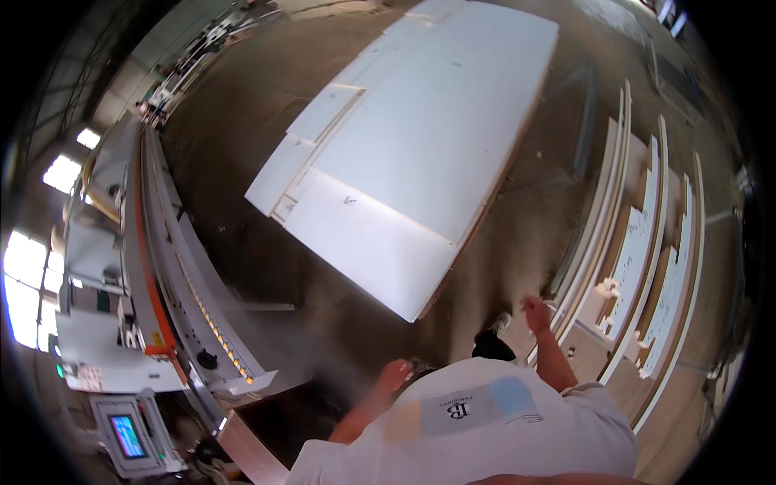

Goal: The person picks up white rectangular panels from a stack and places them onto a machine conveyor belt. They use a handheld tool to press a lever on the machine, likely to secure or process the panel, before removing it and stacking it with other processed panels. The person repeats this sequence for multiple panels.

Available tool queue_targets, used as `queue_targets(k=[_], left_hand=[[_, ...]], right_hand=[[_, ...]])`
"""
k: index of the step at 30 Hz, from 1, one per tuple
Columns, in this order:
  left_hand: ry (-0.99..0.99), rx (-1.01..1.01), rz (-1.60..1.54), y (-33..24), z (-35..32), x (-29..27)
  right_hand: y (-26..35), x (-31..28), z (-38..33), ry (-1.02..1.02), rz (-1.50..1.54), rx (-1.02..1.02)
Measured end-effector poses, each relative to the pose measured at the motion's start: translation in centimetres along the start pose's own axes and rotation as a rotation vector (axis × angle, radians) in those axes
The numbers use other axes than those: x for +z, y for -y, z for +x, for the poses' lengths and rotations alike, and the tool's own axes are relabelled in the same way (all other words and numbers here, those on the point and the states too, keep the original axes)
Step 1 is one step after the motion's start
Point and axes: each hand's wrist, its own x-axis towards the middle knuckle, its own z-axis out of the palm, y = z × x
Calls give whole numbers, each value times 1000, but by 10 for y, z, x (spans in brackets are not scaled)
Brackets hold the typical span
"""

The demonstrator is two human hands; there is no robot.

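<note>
My left hand hangs low in front of my body, its fingers loosely apart and nothing visible in them. It is nearest to a stack of white panels, with a gap between. My right hand is out to the right, fingers loosely bent and apart, with no held thing visible. It is close to the near ends of long white-edged boards standing on edge in a row; whether it touches them I cannot tell. Smaller white panels lie on top along the stack's left side.
A long grey machine with an orange strip and a row of yellow parts runs along the left. Its control screen stands at the lower left, near a brown open-topped box or bin. More drilled white panels stand at the right.
</note>
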Motion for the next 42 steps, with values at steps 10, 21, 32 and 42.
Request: queue_targets(k=[10, 21, 32, 42], left_hand=[[-469, -203, -125, 233, -123, -35], [-1148, 869, 14, -51, -78, -280], [-291, -392, 159, 205, -22, -361], [-272, -379, -140, 333, -45, -349]], right_hand=[[180, 177, -67, 555, -215, -191], [357, 405, -111, 1235, 734, 278], [465, 479, -68, 1681, 612, 492], [477, 569, 67, 1044, 419, 368]])
